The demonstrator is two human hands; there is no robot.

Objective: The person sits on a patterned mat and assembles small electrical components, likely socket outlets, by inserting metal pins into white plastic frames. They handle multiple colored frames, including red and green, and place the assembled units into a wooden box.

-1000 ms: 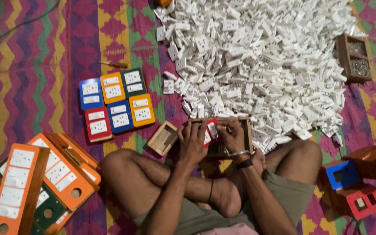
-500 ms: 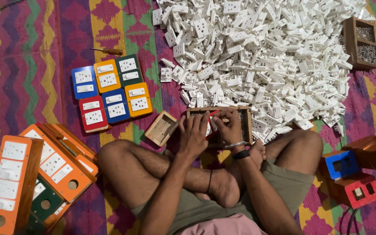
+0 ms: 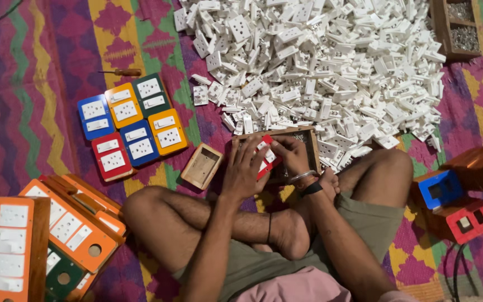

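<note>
- The person sat cross-legged on the patterned mat, and both hands met just past the knees, in the same spot as a second before
- The left hand lay over the red plate, its fingers fanned a little apart and pressed onto the plate's face; compared with the earlier views they seemed to have crept slightly further across it
- The right hand, a bangle and a dark band at its wrist, had its fingers curled together on the plate's far edge, so the plate was clamped between both hands
- The red plate sat on top of the open wooden frame, tilted a little, with white inserts showing on it; whether it was seated in the frame could not be told
- So hardly anything had changed: the plate had not left the frame, and the same fitting work was in hand
- Just left of the hands lay a small wooden box, open and untouched
- Near the left knee stood a stack of orange boards; by the right knee lay a blue box and a red box
- Further off to the left, six coloured plates lay in a tight cluster, with a screwdriver beyond them
- Farthest away, the heap of white sockets spread across the mat, touching the frame, with a screw tray at its far right
</note>
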